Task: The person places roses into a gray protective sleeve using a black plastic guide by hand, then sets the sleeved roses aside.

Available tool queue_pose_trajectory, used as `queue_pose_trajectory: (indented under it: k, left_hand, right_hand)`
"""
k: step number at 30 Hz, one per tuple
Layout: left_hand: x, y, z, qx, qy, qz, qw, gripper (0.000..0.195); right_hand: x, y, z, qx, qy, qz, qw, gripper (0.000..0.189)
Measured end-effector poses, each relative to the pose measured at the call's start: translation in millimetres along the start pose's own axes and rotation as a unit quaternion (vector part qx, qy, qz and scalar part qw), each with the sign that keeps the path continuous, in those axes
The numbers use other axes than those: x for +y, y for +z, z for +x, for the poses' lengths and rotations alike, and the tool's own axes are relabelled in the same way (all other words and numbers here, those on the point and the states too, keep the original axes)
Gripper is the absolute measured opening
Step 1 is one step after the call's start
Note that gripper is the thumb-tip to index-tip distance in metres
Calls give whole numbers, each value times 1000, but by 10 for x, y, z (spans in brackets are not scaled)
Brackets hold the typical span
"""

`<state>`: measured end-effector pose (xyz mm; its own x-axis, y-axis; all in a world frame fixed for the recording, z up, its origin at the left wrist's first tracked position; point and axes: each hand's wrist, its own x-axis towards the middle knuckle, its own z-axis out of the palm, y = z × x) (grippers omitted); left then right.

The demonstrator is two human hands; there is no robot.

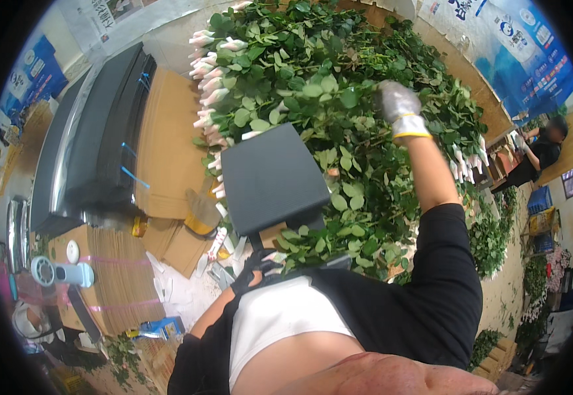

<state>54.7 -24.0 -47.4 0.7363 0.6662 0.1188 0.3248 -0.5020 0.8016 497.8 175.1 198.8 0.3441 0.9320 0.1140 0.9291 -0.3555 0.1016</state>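
Observation:
A large heap of leafy rose stems (316, 59) lies before me, with white-and-pink sleeved rose buds (212, 84) along its left edge. My right hand (400, 101), in a grey-and-white work glove with a yellow cuff trim, reaches over the heap. Its fingers look curled around a rose stem, though blur hides the fingertips. Close to my waist, my left hand (252, 271) wears a dark glove and closes around sleeved rose buds (275, 257); leafy stems (316, 242) extend rightward from them. Between the hands stands a dark grey flat panel (274, 177).
Stacked dark sheets (103, 133) and brown cardboard sheets (173, 143) stand on the left. A brown glove (201, 212) and a patterned handle (217, 242) lie nearby. A light-blue handheld fan (64, 272) rests on bundled cardboard (118, 276). Another person (538, 153) works at far right.

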Motion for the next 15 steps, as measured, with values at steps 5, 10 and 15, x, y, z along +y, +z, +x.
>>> queue_pose_trajectory:
  k: [5, 10, 15]
  left_hand:
    - [41, -43, 47, -4, 8, 7, 1000, 36]
    - [-55, 46, 18, 43, -26, -143, 988, 53]
    - [-268, 135, -25, 11, -60, -411, 909, 43]
  right_hand:
    - [561, -277, -212, 21, -49, 154, 987, 30]
    - [689, -282, -1089, 70, -132, 242, 959, 31]
    - [288, 516, -2149, -176, -132, 208, 953, 24]
